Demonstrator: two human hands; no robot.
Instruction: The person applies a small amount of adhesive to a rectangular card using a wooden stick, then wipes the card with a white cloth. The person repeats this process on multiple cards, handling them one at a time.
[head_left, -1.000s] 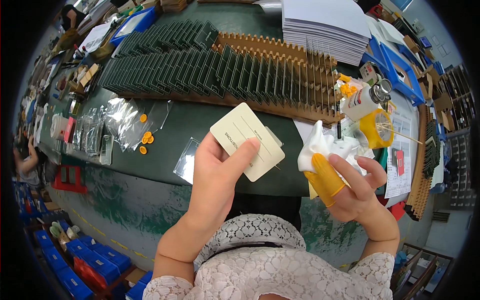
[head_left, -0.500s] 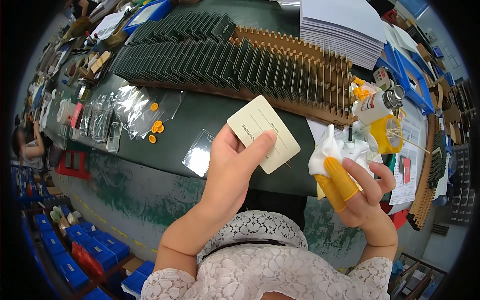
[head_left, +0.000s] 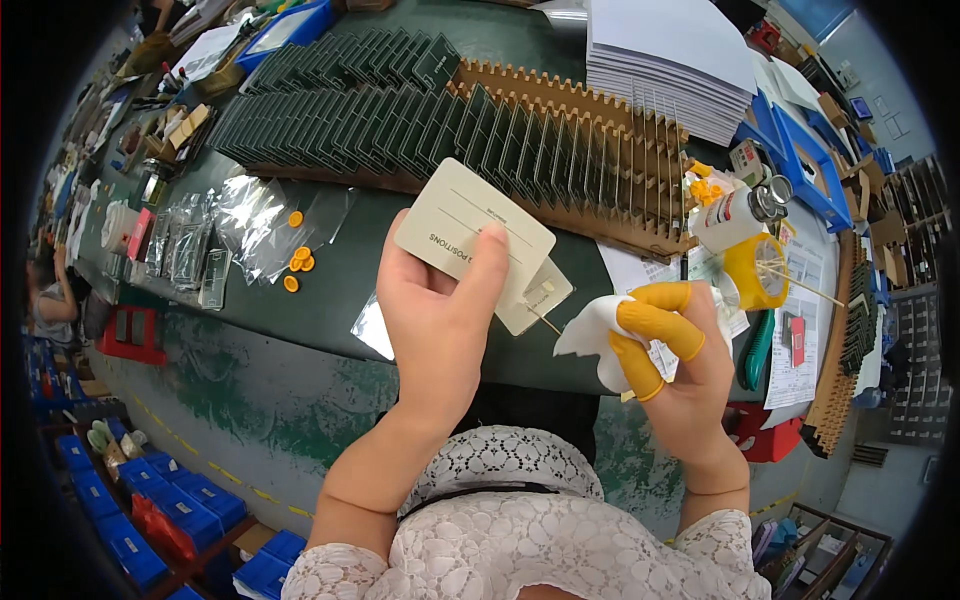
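My left hand (head_left: 432,315) grips a cream plate (head_left: 462,212) with rounded corners and dark print, its thumb flat on the face. Behind the plate's lower right edge shows a corner of another cream piece (head_left: 552,287). A thin wooden stick (head_left: 543,319) pokes out there; what holds it is hidden. To the right, my right hand (head_left: 695,365) is closed on a crumpled white wipe (head_left: 597,338). Yellow finger cots (head_left: 662,322) cover some of its fingertips. The wipe hangs just right of the plate, apart from it.
Notched brown racks (head_left: 560,95) hold rows of dark green plates (head_left: 330,130) across the table. On the right stand a white bottle (head_left: 722,222), a yellow tape roll (head_left: 752,275) with sticks in it and a paper stack (head_left: 665,50). Orange finger cots (head_left: 301,260) lie left near plastic bags (head_left: 255,215).
My right hand has moved left and turned inward, bringing the wipe toward the plate. My left hand has shifted slightly left and up, and the second cream piece and more of the stick now show.
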